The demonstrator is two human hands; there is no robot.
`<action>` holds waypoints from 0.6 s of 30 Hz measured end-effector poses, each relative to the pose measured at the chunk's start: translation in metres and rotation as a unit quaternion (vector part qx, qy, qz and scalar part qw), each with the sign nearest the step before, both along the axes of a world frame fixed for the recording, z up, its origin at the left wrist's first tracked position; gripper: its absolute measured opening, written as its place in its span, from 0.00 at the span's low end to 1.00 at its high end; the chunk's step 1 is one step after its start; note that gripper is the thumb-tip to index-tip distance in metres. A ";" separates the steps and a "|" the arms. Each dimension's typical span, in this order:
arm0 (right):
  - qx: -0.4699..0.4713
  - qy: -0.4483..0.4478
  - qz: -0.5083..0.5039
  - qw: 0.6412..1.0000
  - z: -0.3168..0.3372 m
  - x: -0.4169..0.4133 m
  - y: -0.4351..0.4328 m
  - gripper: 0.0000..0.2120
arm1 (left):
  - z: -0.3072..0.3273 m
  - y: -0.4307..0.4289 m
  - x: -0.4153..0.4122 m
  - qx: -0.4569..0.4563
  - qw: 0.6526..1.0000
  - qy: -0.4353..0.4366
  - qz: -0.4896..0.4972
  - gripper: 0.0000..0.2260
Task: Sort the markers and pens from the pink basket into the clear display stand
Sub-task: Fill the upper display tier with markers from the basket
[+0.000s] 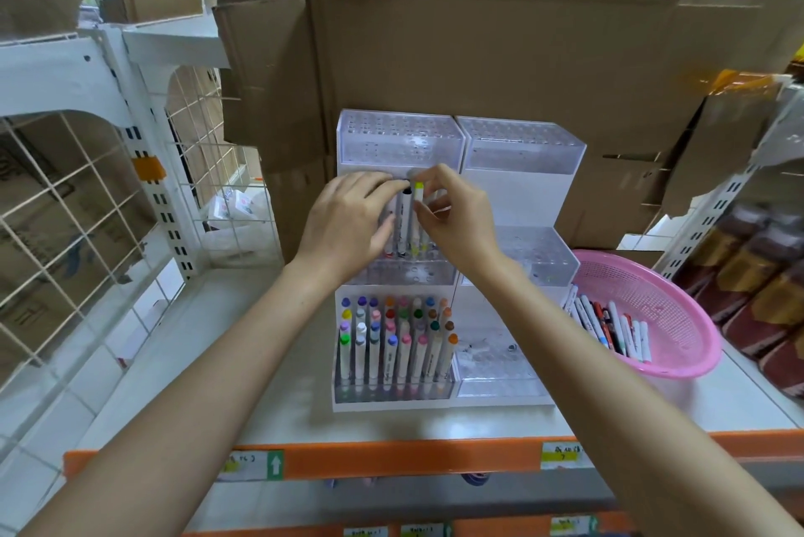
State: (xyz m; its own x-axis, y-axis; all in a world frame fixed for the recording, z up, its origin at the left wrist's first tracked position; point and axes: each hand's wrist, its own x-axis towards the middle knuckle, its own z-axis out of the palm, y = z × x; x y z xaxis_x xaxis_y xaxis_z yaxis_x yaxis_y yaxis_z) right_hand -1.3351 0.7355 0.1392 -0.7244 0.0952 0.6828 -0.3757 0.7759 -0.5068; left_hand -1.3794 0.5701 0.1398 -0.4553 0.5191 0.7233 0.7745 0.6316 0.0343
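White shelf (278, 419), cardboard boxes (478, 57) close behind. The clear display stand (522, 153) sits centre frame, with the pink basket (678, 319) just right. At its middle-left tier, the right hand (457, 223) pinches a yellow-capped marker (418, 192); the left hand (343, 223) grips the black-capped marker (406, 210) alongside.

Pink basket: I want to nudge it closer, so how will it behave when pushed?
The pink basket looks like thin perforated plastic, so probably light and slightly flexible. On the smooth shelf it would likely slide easily. The markers heaped on one side may roll about.
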 end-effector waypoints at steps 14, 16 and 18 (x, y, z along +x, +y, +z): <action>0.081 0.013 -0.048 0.995 -0.001 0.002 0.005 0.08 | -0.001 -0.001 0.000 0.002 1.000 -0.019 0.004 0.18; 0.126 0.031 -0.071 0.989 0.001 0.004 0.006 0.10 | 0.000 0.000 0.001 0.003 1.000 -0.017 0.005 0.18; 0.157 0.044 -0.082 0.983 0.004 0.004 0.008 0.11 | 0.002 0.001 0.003 0.006 1.000 -0.015 0.008 0.17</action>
